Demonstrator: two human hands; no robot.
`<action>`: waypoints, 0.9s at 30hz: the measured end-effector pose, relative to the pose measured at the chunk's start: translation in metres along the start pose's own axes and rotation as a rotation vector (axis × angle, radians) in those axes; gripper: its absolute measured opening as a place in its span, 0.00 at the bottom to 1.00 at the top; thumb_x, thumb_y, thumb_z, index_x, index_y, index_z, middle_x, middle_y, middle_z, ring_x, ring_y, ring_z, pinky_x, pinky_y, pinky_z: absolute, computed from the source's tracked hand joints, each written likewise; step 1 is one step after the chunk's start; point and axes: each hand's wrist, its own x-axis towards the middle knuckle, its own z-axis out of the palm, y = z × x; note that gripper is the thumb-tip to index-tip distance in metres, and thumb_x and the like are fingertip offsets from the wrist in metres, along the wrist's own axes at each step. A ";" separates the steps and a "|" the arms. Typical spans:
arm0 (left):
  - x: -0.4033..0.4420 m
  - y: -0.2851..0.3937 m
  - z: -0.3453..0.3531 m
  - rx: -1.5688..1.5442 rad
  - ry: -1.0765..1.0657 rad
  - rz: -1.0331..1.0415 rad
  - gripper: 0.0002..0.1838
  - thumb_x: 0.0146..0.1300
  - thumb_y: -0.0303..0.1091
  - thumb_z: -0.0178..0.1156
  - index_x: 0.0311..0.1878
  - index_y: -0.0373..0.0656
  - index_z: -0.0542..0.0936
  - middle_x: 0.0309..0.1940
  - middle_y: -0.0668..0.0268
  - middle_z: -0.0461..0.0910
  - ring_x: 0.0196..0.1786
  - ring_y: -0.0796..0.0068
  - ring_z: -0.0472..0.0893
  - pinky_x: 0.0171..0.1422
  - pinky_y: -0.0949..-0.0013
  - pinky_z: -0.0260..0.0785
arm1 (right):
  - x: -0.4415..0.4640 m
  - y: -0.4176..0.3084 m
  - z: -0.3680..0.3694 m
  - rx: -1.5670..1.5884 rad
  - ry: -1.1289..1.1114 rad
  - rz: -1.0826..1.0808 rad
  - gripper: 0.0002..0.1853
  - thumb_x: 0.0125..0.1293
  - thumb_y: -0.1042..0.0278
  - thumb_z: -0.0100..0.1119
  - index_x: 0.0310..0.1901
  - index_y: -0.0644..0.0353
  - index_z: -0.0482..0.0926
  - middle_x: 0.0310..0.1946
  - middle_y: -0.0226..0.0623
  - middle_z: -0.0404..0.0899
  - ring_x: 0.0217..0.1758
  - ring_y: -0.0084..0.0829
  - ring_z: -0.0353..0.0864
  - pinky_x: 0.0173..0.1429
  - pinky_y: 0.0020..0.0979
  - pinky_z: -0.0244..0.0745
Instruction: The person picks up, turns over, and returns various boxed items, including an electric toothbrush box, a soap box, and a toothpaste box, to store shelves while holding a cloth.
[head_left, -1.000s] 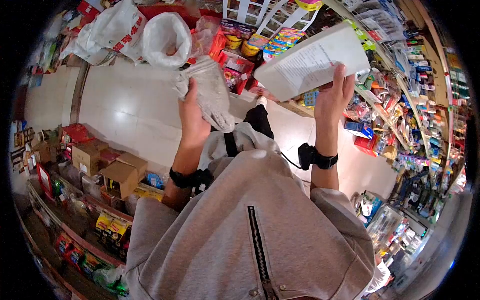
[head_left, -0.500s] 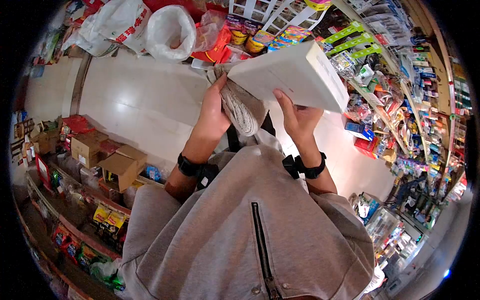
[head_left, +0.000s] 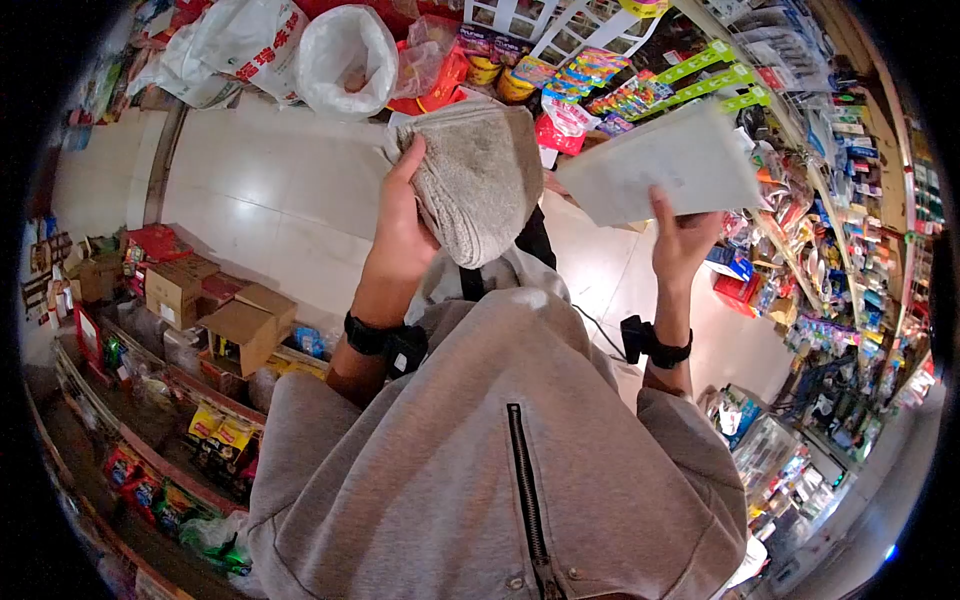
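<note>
The folded cloth at upper centre is mottled grey-beige (dingier in patches), the flat box right of it plain off-white, the hooded top below heathered grey with a dark zip, and the plastic bag at upper left white with red lettering.

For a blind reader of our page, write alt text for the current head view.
A person's left hand holds a folded grey cloth and their right hand a flat white box, apart, above a tiled shop floor. Packed shelves stand at right; open cardboard boxes and snack bags sit at lower left.
</note>
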 end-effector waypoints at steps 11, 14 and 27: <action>-0.015 -0.009 0.013 -0.025 -0.135 0.026 0.25 0.74 0.45 0.47 0.65 0.37 0.68 0.61 0.55 0.75 0.63 0.56 0.74 0.70 0.52 0.65 | 0.009 0.045 0.038 1.471 0.095 0.845 0.16 0.69 0.66 0.60 0.52 0.68 0.76 0.51 0.44 0.81 0.54 0.37 0.81 0.56 0.32 0.81; -0.016 -0.017 0.011 -0.069 -0.128 -0.068 0.26 0.74 0.47 0.46 0.66 0.37 0.67 0.61 0.54 0.74 0.64 0.58 0.75 0.69 0.54 0.66 | 0.007 0.045 0.046 1.451 0.275 0.898 0.17 0.73 0.64 0.53 0.58 0.63 0.71 0.57 0.40 0.77 0.62 0.35 0.76 0.66 0.42 0.74; 0.010 -0.038 -0.017 0.031 -0.095 0.003 0.23 0.75 0.46 0.46 0.66 0.43 0.69 0.62 0.60 0.74 0.64 0.61 0.73 0.70 0.54 0.64 | -0.031 0.008 0.046 0.148 -0.215 0.109 0.29 0.57 0.76 0.70 0.58 0.71 0.68 0.51 0.42 0.77 0.54 0.30 0.77 0.59 0.35 0.74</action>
